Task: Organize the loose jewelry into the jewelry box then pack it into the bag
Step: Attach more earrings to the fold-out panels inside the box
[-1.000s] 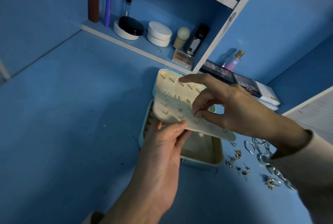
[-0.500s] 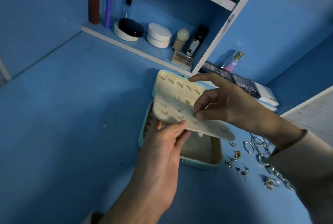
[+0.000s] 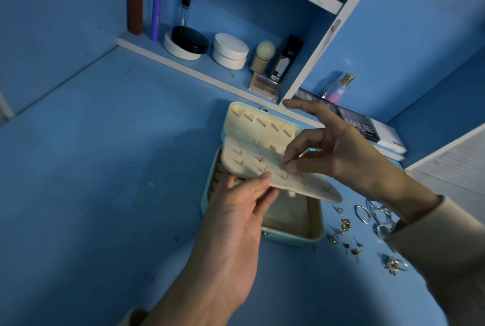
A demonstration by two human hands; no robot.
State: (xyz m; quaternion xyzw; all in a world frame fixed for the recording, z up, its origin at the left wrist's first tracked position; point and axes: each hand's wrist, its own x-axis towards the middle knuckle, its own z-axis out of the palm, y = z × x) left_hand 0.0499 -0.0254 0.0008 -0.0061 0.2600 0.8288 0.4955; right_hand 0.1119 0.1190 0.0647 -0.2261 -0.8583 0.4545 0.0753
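Jewelry box [image 3: 290,238] sits open on the blue worktop [image 3: 91,168]. Left hand [image 3: 236,213] holds up the cream flap [image 3: 249,165] by its near edge, thumb on top. Right hand [image 3: 341,152] pinches a tiny gold earring [image 3: 286,163] against the flap, with its pointer finger stretched out. Loose jewelry [image 3: 344,225] lies just beside the box on the right.

Dim, blue-cast light. Brighter patch on the counter [image 3: 328,286] toward its front right; broad soft shadow left of the jewelry box [image 3: 288,236]. Wide-angle bending at frame edges. Focus slightly soft on loose jewelry [image 3: 346,226].
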